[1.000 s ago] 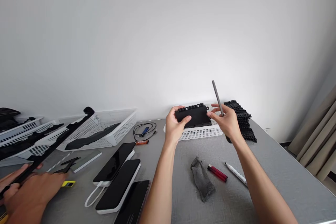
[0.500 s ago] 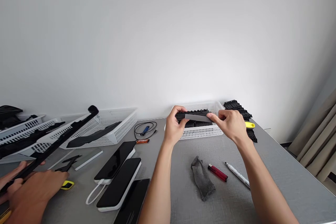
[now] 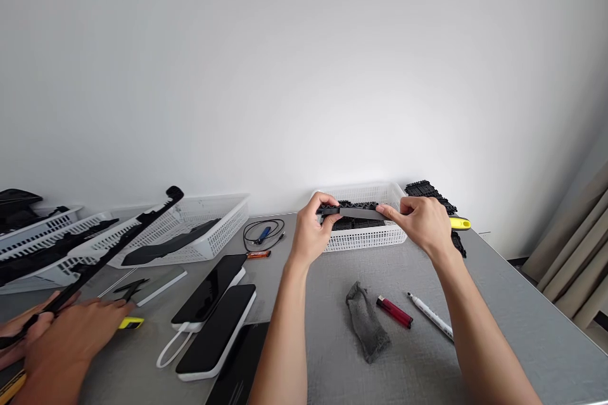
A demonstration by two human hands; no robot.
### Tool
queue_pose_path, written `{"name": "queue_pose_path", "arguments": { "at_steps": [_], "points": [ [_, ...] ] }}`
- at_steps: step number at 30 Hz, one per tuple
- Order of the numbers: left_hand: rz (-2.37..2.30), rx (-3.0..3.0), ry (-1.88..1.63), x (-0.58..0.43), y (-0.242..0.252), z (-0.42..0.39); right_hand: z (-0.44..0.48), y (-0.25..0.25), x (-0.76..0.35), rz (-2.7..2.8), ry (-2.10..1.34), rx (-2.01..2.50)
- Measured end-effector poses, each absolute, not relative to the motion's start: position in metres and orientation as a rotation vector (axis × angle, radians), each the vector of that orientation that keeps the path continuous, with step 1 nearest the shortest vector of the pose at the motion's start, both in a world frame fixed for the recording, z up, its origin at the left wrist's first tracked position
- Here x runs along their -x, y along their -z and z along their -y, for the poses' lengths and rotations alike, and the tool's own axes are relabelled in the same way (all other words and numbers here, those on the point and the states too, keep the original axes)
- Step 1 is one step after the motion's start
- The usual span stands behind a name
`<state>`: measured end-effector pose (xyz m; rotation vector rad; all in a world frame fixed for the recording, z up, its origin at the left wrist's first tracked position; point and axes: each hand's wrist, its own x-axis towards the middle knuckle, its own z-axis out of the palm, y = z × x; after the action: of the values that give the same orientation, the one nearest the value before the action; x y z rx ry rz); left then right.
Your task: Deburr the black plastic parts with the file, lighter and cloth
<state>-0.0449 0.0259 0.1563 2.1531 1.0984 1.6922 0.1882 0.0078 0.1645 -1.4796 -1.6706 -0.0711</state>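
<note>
Above the front basket, my left hand is closed, pinching the left end of a narrow black plastic strip between thumb and fingers. The strip's flat face looks grey where light falls on it. My right hand is closed at the strip's right end, its thumb against it. A yellow-handled tool sticks out to the right from behind that hand; its working end is hidden. Behind and below the strip, a white perforated basket holds black plastic parts.
Black ribbed parts lie right of the basket. Nearer are a grey cloth pouch, a red lighter and a white marker. Power banks lie left. A co-worker's hands hold a long black part near more baskets.
My right hand and the yellow handle have shifted slightly right. The strip is turned a little, its grey face now more level. At left, the co-worker's hand and yellow tool have moved right.
</note>
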Motion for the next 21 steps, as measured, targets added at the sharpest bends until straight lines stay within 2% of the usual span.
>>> {"name": "queue_pose_path", "arguments": {
  "at_steps": [15, 21],
  "points": [
    [-1.139, -2.187, -1.576, 0.044, -0.160, -0.019, -0.009, -0.165, -0.191, 1.704, 0.094, 1.462],
    [-1.152, -2.110, -1.630, 0.047, -0.156, -0.025, -0.008, -0.167, -0.201, 1.666, -0.134, 1.322]
  ]
}}
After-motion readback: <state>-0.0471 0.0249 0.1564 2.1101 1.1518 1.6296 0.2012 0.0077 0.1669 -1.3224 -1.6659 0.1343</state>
